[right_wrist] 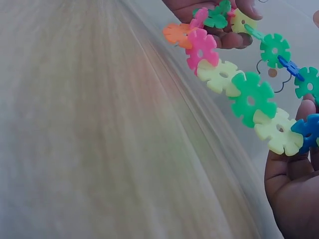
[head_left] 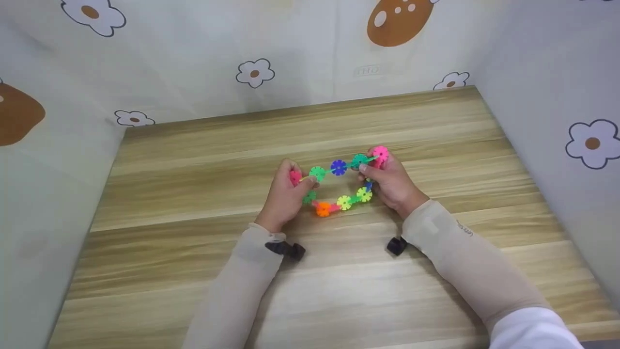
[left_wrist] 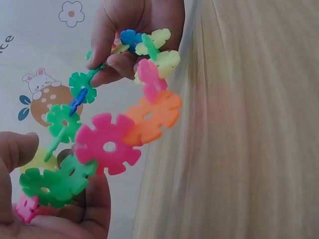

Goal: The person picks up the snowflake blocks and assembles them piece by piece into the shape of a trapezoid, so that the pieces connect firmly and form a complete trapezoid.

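A closed loop of interlocking plastic snowflake discs (head_left: 338,167) is held up above the table between both hands. Its notched discs are pink, orange, green, yellow and blue. My left hand (head_left: 286,194) pinches the loop's left end, where a pink disc (head_left: 295,177) and green ones sit by the thumb. The right hand (head_left: 395,182) grips the other end, its thumb over a green disc and a pink disc (head_left: 380,153) standing above it. In the left wrist view an orange disc (left_wrist: 154,117) hangs on the loop's lower side. Fingers partly hide the discs at both ends.
A wood-grain table (head_left: 193,271) lies under the hands. Pale walls (head_left: 300,43) printed with flowers rise behind it and at its sides. Each wrist carries a small black camera (head_left: 397,246) on its sleeve.
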`<state>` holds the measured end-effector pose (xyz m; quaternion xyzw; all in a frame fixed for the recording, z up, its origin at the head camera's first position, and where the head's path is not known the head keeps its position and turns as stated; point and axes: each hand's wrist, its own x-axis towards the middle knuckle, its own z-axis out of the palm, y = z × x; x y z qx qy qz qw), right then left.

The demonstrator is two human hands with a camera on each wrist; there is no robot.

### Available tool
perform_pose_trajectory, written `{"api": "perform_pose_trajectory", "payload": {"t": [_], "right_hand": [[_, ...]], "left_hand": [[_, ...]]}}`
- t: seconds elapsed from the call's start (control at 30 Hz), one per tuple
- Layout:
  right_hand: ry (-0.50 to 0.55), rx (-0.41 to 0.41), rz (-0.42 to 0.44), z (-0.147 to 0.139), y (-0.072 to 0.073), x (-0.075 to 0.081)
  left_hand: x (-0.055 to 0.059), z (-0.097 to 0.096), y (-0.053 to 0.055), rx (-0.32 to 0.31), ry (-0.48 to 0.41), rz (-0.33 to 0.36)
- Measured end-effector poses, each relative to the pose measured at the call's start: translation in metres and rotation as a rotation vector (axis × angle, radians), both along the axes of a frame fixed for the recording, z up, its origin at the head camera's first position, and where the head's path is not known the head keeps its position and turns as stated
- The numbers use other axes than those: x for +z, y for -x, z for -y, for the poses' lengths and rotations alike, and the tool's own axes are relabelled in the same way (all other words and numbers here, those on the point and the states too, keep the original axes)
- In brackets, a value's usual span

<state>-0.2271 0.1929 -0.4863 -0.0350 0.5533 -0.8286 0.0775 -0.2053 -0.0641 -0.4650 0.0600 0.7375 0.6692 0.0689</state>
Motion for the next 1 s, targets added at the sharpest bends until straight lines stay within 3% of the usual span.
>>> {"api": "perform_pose_trajectory", "payload": {"t": [0.13,0.47,1.0], "right_hand": [[-0.014,0.007,0.009,0.0006,-0.0011,0.0023],[-0.035,0.038,0.030,0.0021,-0.0027,0.0030],[-0.025,0.082,0.070,0.0017,-0.0048,0.0047]], "left_hand": [[0.0009,-0.0009,-0.0006,0.019,0.023,-0.009],[0.0004,-0.0037,-0.0010,0.159,-0.076,-0.006],[-0.0012,-0.0046,-0.0025,0.153,-0.093,-0.106]]}}
